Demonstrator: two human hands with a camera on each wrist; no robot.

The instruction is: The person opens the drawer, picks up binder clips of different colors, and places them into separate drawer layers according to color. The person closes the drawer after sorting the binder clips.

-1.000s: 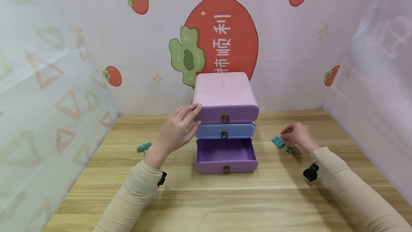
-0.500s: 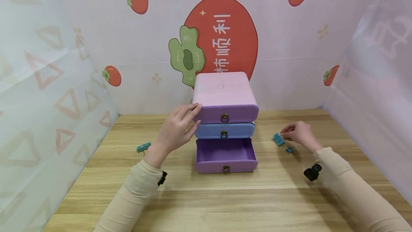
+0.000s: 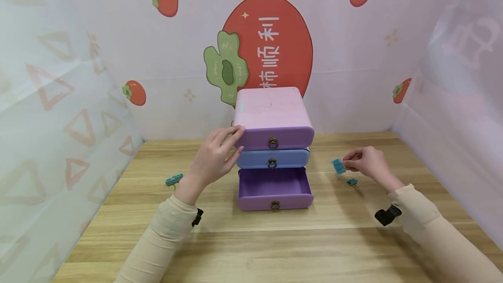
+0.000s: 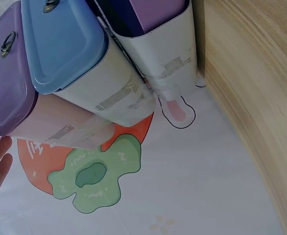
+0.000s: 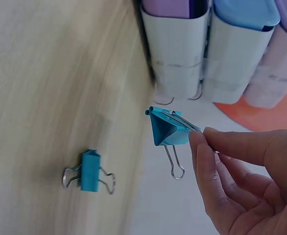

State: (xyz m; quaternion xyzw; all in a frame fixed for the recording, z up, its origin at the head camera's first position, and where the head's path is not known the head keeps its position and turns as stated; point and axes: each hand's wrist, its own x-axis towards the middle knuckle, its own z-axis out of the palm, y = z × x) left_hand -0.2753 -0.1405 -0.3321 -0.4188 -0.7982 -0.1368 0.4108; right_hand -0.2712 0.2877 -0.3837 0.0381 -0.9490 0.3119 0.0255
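A larger teal binder clip (image 5: 165, 129) hangs from my right hand (image 3: 367, 163), which pinches it by a wire handle between thumb and fingers, off the table. Below, a smaller teal binder clip (image 5: 90, 170) rests on the wood with both handles spread. My left hand (image 3: 214, 158) rests its fingertips, fairly straight, on the left corner of the purple top drawer (image 3: 255, 139) of a stacked drawer unit (image 3: 273, 106). The blue middle drawer (image 3: 251, 159) is closed. The purple bottom drawer (image 3: 253, 203) is pulled out, and its visible inside holds nothing.
Another teal binder clip (image 3: 174, 180) lies on the wooden table (image 3: 251, 252), left of the unit beside my left wrist. A patterned cloth backdrop (image 3: 173, 56) closes in the back and both sides.
My right hand has lifted the larger binder clip off the table, moving slightly up and away from the smaller one. The left hand stays on the drawer unit.
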